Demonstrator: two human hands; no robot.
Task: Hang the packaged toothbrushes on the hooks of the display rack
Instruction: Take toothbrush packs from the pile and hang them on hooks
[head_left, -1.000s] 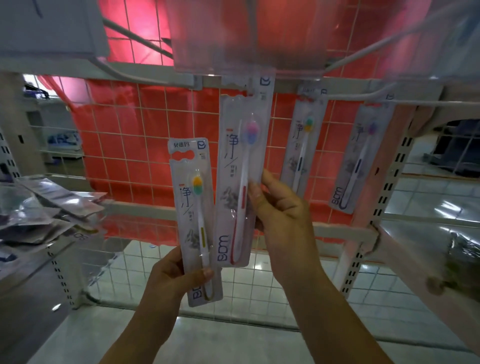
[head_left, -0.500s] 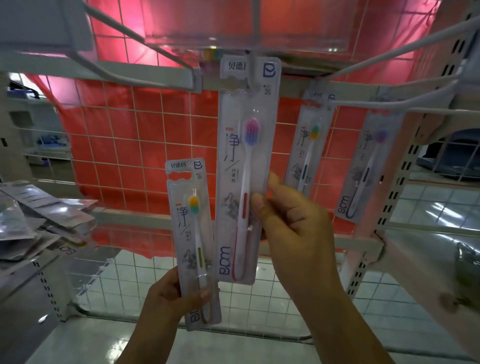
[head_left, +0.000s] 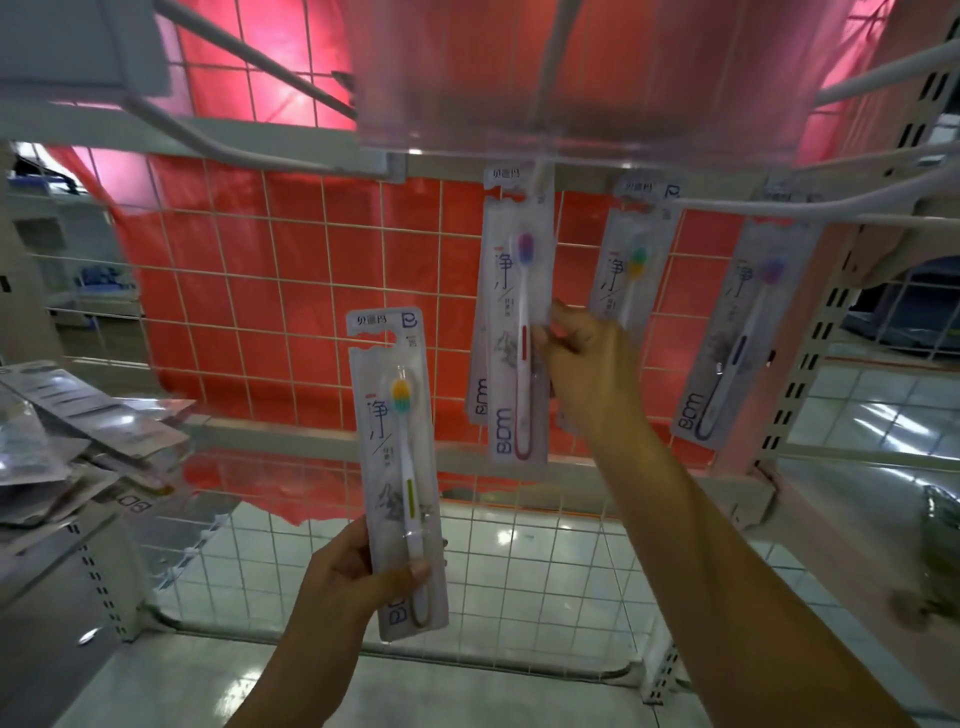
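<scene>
My right hand (head_left: 584, 358) pinches the right edge of a packaged toothbrush with a red handle (head_left: 511, 332); its top tab is up on a white hook (head_left: 545, 130) of the rack. My left hand (head_left: 358, 577) grips the lower end of a second pack, a toothbrush with a yellow-green handle (head_left: 397, 457), held upright below and to the left. Two more packs hang to the right: one with a yellow-green head (head_left: 631, 260) and one with a purple head (head_left: 737, 332). Another pack hangs behind the red-handled one.
A white wire grid (head_left: 291, 291) with red sheeting behind forms the rack's back. More white hooks (head_left: 249, 57) stick out at upper left and right. A clear plastic panel (head_left: 571, 78) hangs overhead. Loose packages (head_left: 62, 431) lie on a shelf at left. A perforated upright (head_left: 800, 374) stands at right.
The red-handled pack has gone farther back along its hook with my right hand. The pack in my left hand now sits lower and farther from it.
</scene>
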